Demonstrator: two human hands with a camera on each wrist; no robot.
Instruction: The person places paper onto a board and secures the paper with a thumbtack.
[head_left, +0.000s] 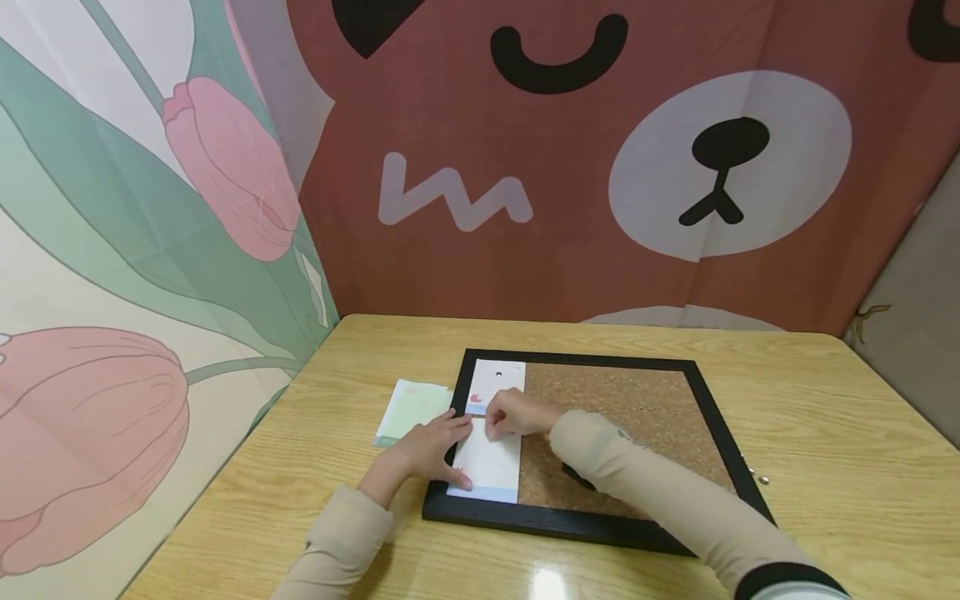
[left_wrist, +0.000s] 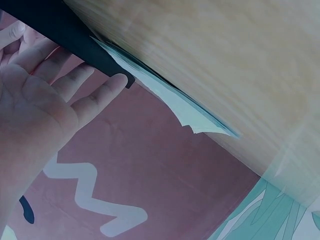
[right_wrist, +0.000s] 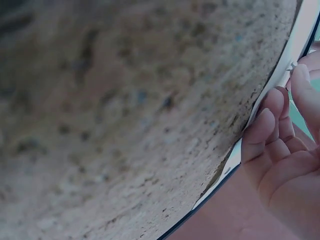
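Observation:
A cork board (head_left: 622,408) with a black frame lies on the table. Two white note sheets are on its left side. The upper sheet (head_left: 513,370) has a silver thumbtack (head_left: 498,374) near its top; the lower sheet (head_left: 495,467) has a blue bottom edge. My left hand (head_left: 426,450) is spread over the board's left edge, thumb on the lower sheet, fingers straight along the black frame (left_wrist: 75,45). With curled fingers my right hand (head_left: 517,414) pinches a small metallic thumbtack (right_wrist: 291,66) at the lower sheet's top part. Its point is hidden.
A stack of pale green and white note sheets (head_left: 416,410) lies left of the board. Loose thumbtacks (head_left: 763,480) rest on the table right of the frame. A dark object (head_left: 577,477) shows partly under the right forearm. A printed curtain hangs behind the table.

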